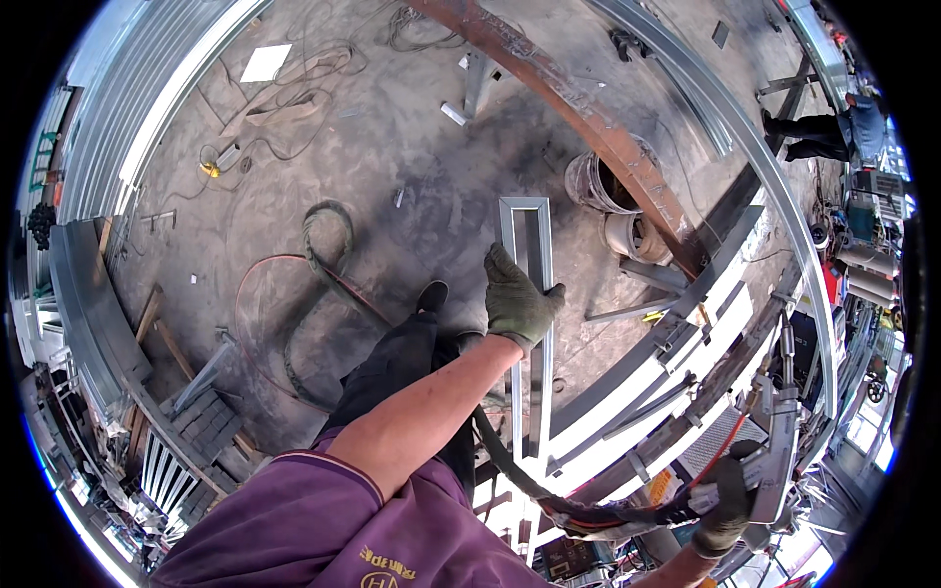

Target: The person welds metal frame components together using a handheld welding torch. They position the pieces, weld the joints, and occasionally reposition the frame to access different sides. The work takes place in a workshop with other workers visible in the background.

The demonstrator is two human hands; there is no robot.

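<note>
While a green hose (328, 235) loops over the floor at the left, part of it is lost behind the person's dark trousers (392, 367). Rightward, the gloved left hand (522, 302) lies across a narrow metal frame (548, 343), fingers together and thumb out; its palm is hidden, so whether it grips or merely rests cannot be told. That frame stretches away before the person, its near end hard to make out behind a thick cable (588, 517). Beyond, a brown beam (588, 118) partly covers two buckets. Far right, the gloved right hand (727, 510) is wrapped around a grey tool (777, 451), whose slim upper tip blurs into clutter.
</note>
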